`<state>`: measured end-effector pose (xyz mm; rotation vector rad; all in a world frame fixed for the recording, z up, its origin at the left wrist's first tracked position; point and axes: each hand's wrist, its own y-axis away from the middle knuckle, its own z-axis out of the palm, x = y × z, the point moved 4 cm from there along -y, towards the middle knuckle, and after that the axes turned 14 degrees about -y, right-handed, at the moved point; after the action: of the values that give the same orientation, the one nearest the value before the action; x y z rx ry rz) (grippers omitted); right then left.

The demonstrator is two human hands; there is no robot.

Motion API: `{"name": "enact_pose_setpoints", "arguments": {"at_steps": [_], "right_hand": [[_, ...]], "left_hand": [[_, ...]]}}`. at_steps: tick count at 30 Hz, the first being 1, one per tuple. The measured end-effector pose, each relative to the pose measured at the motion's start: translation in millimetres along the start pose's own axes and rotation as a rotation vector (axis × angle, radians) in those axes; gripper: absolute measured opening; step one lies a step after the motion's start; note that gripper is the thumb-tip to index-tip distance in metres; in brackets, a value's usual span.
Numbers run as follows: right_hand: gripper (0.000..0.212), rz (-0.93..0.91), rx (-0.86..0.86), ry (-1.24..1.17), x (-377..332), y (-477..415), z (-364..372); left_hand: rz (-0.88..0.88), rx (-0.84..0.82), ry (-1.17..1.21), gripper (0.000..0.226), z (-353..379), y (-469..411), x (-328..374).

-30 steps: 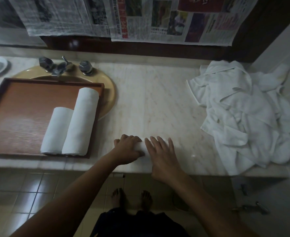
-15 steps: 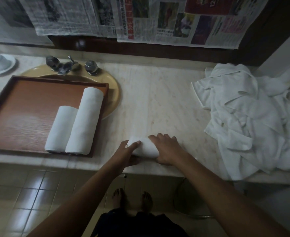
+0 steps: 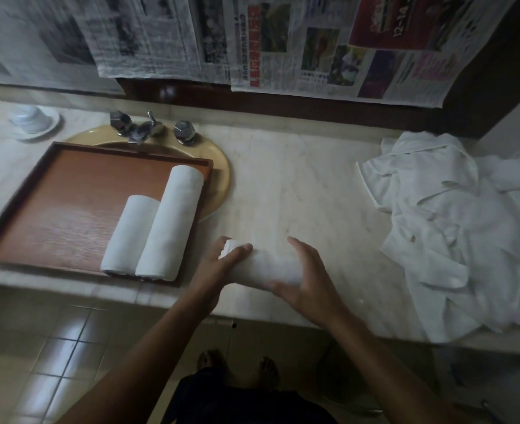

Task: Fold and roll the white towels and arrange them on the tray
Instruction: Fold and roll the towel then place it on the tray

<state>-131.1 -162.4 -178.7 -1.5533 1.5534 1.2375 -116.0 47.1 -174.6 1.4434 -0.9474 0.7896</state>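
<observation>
A rolled white towel (image 3: 261, 267) sits at the marble counter's front edge, held between both hands. My left hand (image 3: 218, 267) grips its left end, thumb over the top. My right hand (image 3: 307, 280) cups its right end, fingers curved round it. To the left lies a brown wooden tray (image 3: 53, 209) over the sink, with two rolled white towels side by side at its right: a short roll (image 3: 130, 234) and a longer roll (image 3: 173, 221). A heap of loose white towels (image 3: 454, 228) covers the counter's right end.
A yellow sink (image 3: 218, 182) with chrome taps (image 3: 148, 128) lies under the tray's far side. A white cup on a saucer (image 3: 33, 120) stands at the far left. Newspaper sheets (image 3: 252, 41) hang on the wall behind. A tiled floor and my bare feet show below the counter.
The hands went from pressing the roll flat on the counter to gripping it at both ends, and the roll has shifted slightly left. The view also moved right.
</observation>
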Motion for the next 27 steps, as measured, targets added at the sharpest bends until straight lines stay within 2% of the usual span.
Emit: {"name": "enact_pose_setpoints", "arguments": {"at_steps": [2, 4, 5, 6, 8, 11, 13, 16, 19, 22, 27], "right_hand": [[0.111, 0.213, 0.057, -0.350, -13.1, -4.5, 2.0], [0.117, 0.387, -0.008, -0.663, -24.0, -12.7, 13.5], [0.110, 0.428, -0.060, -0.800, -29.1, -17.6, 22.7], [0.094, 0.438, -0.096, -0.913, -35.6, -25.1, 33.2], [0.066, 0.398, -0.140, -1.075, -50.7, -35.4, 43.8], [0.079, 0.326, -0.155, -1.159, -81.5, -61.3, 70.3], [0.080, 0.296, -0.119, -1.107, -102.1, -76.7, 89.5], [0.064, 0.223, -0.060, -0.952, -128.7, -100.0, 124.8], [0.045, 0.144, 0.012, -0.744, -155.0, -126.5, 159.6], [0.038, 0.052, 0.041, -0.536, -182.9, -153.7, 193.2], [0.039, -0.020, -0.116, -0.183, -214.8, -205.5, 273.7]], "left_hand": [[0.041, -0.007, 0.028, 0.043, -18.8, 3.9, 14.1], [0.082, 0.018, 0.019, 0.047, -39.8, 8.6, 26.0], [0.106, 0.034, -0.008, 0.052, -51.4, 9.8, 29.3], [0.134, 0.044, -0.037, 0.056, -64.6, 11.7, 34.3], [0.189, 0.060, -0.041, 0.047, -79.8, 13.1, 41.4], [0.208, 0.106, 0.064, 0.033, -120.8, 11.1, 44.2], [0.184, 0.112, 0.126, 0.042, -147.3, 8.9, 41.6], [0.153, 0.164, 0.164, 0.054, -190.3, 6.1, 39.8], [0.126, 0.245, 0.124, 0.041, -231.7, 6.1, 35.7], [0.106, 0.269, 0.035, 0.023, -267.5, 10.2, 26.3], [0.073, 0.293, -0.129, 0.020, -331.9, 3.4, 0.8]]}}
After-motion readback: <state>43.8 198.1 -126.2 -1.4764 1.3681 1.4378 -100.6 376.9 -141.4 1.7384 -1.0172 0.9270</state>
